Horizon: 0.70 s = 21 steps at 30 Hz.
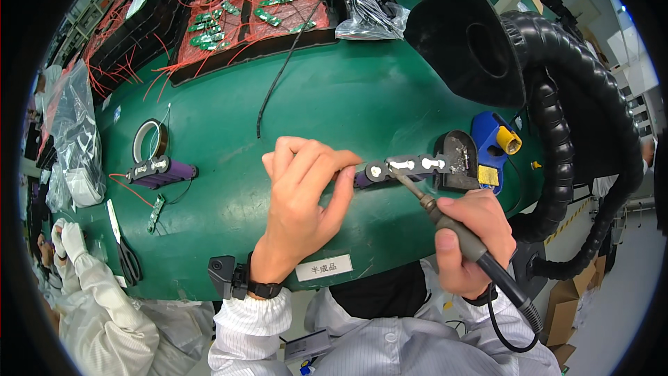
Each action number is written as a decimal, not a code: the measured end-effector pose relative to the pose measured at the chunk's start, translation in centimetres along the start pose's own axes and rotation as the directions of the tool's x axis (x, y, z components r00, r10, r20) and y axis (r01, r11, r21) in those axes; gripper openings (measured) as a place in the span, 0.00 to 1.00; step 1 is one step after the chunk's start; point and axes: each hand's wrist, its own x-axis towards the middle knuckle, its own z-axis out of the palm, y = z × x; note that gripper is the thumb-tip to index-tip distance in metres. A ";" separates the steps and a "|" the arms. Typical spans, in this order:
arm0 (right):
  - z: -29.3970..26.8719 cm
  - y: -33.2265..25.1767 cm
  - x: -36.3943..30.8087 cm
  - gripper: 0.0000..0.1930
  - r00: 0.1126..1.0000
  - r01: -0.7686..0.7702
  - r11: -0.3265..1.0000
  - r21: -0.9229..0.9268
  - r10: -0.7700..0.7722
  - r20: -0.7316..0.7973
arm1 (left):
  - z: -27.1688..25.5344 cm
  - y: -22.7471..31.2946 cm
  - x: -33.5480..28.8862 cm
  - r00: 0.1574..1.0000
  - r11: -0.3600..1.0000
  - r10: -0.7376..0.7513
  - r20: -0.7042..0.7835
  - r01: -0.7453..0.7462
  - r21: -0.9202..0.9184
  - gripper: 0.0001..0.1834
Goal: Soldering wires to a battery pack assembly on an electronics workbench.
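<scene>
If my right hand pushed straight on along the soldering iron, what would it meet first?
The black-capped purple battery pack, it seems: the soldering iron in your right hand has its tip over a metal strip, though contact is unclear.

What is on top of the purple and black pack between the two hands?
On the pack are three shiny metal pieces; the tip of the soldering iron is at the middle one. What lies under is covered.

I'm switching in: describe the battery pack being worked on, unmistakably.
On the green tabletop, find the bare left hand. At its fingertips starts a purple battery pack, black-topped with three white patches. Unlike the other pack beside the tape roll, it has the soldering iron at its top.
</scene>
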 end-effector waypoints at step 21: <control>0.9 0.0 0.3 0.15 0.996 0.044 0.999 -0.018 -0.042 0.074 | -0.1 0.4 0.2 0.999 0.998 0.050 0.021 -0.050 -0.032 0.11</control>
